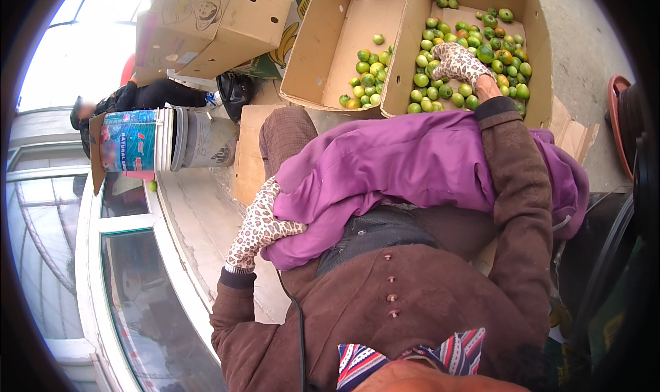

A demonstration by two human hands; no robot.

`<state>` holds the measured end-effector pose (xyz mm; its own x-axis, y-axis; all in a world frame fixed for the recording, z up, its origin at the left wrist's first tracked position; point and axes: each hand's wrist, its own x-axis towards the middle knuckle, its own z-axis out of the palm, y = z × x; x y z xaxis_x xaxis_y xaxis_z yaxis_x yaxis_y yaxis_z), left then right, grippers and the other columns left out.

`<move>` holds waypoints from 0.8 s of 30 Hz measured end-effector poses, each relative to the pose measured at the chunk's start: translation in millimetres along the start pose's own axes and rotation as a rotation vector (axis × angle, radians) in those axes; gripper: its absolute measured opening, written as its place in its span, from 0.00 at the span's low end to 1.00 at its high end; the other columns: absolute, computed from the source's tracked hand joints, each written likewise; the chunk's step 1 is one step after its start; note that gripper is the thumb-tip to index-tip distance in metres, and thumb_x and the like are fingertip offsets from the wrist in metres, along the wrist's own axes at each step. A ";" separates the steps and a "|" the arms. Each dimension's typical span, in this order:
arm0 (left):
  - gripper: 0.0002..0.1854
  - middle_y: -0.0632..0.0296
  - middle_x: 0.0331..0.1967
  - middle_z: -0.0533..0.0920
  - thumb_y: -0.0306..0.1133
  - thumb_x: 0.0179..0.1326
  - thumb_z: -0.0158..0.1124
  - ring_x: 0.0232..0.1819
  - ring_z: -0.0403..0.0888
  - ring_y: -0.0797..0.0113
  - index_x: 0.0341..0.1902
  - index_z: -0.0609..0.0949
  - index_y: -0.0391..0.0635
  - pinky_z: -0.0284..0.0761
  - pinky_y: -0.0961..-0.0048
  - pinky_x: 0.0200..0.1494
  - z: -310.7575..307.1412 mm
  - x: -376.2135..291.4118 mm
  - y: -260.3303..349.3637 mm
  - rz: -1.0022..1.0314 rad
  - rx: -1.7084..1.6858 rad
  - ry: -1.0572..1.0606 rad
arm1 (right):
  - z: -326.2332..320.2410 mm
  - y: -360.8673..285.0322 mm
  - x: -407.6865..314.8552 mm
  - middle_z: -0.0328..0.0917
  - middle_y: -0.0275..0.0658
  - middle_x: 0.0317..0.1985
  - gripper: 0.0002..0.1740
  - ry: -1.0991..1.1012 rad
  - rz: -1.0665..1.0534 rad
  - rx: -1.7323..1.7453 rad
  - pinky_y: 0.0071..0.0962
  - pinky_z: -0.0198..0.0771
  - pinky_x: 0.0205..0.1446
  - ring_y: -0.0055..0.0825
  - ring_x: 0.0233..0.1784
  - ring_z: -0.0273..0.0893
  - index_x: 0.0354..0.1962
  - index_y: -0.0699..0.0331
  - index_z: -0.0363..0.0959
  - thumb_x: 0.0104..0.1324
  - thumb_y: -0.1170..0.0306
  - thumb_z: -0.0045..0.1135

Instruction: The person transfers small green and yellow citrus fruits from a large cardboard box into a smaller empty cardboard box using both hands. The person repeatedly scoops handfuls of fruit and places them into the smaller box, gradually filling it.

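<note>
My right hand [459,63], in a leopard-print glove, reaches into the right cardboard box [539,56]. Its fingers curl down among small green tomatoes [484,54], some turning orange. Whether a tomato is in its grasp is hidden. Against that box stands the left cardboard box [314,46], with a smaller heap of green tomatoes [368,77] at its near right side. My left hand [260,224], gloved the same way, rests at my thigh against a purple garment [386,160] spread over my lap. Its thumb lies along the cloth, and its fingertips are out of sight.
An upturned carton [206,26] stands at the far left. Near it are plastic buckets [206,139], a black bag [237,95] and another person [154,93]. A glass-paned white frame [93,227] runs along my left. On the right sits a reddish round-rimmed container [616,124].
</note>
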<state>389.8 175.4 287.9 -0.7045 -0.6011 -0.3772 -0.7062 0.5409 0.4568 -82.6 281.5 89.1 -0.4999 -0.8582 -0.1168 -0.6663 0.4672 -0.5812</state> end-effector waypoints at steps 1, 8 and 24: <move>0.54 0.54 0.62 0.74 0.40 0.33 0.85 0.64 0.71 0.57 0.68 0.67 0.44 0.66 0.64 0.67 0.0 -4.7 4.6 0.064 0.104 -0.002 | -0.9 -2.6 -1.0 0.77 0.43 0.48 0.28 -0.011 0.005 0.005 0.37 0.71 0.58 0.40 0.53 0.75 0.45 0.61 0.77 0.45 0.62 0.72; 0.36 0.49 0.44 0.80 0.39 0.33 0.78 0.48 0.79 0.45 0.53 0.77 0.46 0.75 0.57 0.51 26.4 -32.2 55.4 0.203 0.481 0.002 | -6.9 -7.9 -4.0 0.75 0.44 0.51 0.30 -0.047 0.020 -0.045 0.38 0.71 0.58 0.41 0.55 0.75 0.49 0.60 0.76 0.47 0.61 0.70; 0.21 0.60 0.33 0.82 0.35 0.28 0.75 0.41 0.79 0.49 0.33 0.82 0.53 0.70 0.52 0.46 4.9 -50.8 111.4 0.523 0.470 0.025 | -4.7 -0.1 -1.1 0.79 0.43 0.41 0.21 -0.043 0.007 -0.019 0.37 0.73 0.52 0.40 0.47 0.78 0.38 0.61 0.79 0.46 0.62 0.69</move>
<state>346.6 269.1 354.1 -0.9620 -0.2032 -0.1824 -0.2350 0.9562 0.1745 -84.6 283.4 93.1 -0.4806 -0.8631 -0.1551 -0.6735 0.4766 -0.5650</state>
